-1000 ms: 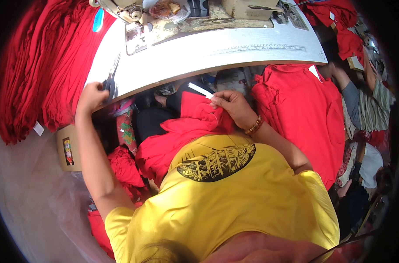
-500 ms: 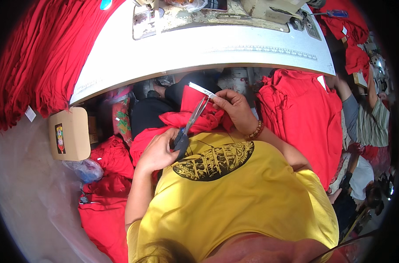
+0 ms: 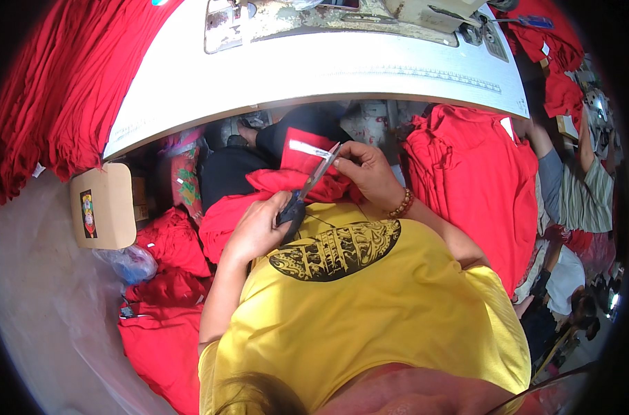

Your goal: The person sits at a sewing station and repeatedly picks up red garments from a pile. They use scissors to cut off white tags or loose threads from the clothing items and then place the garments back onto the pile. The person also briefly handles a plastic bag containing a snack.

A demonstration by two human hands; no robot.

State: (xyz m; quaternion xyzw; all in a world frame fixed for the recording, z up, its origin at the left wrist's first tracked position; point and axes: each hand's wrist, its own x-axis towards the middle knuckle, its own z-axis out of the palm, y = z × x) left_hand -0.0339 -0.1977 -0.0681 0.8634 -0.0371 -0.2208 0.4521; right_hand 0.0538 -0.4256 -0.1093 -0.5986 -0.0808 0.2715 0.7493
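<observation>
My left hand [image 3: 263, 225] grips the dark handles of a pair of scissors [image 3: 313, 181], whose metal blades point up and to the right. The blade tips lie at the right end of a white strip [image 3: 304, 147], which rests on a red cloth piece [image 3: 295, 163]. At that same end my right hand [image 3: 371, 173], with a beaded bracelet at the wrist, pinches the edge of the cloth with thumb and fingers. More red cloth [image 3: 273, 181] is bunched in my lap beneath both hands. Whether the blades are closed on anything is too small to tell.
Ahead is a white sewing table [image 3: 294, 76] with a sewing machine [image 3: 349, 31]. Red garments [image 3: 473, 187] are heaped on the right, and red cloth [image 3: 59, 90] hangs at the far left. A cardboard box [image 3: 114, 207] stands left. Another person [image 3: 587, 194] sits at the far right.
The white strip, held raised before, now lies against the red cloth. The scissors and my left hand have moved slightly up and right, and the blades look closer together.
</observation>
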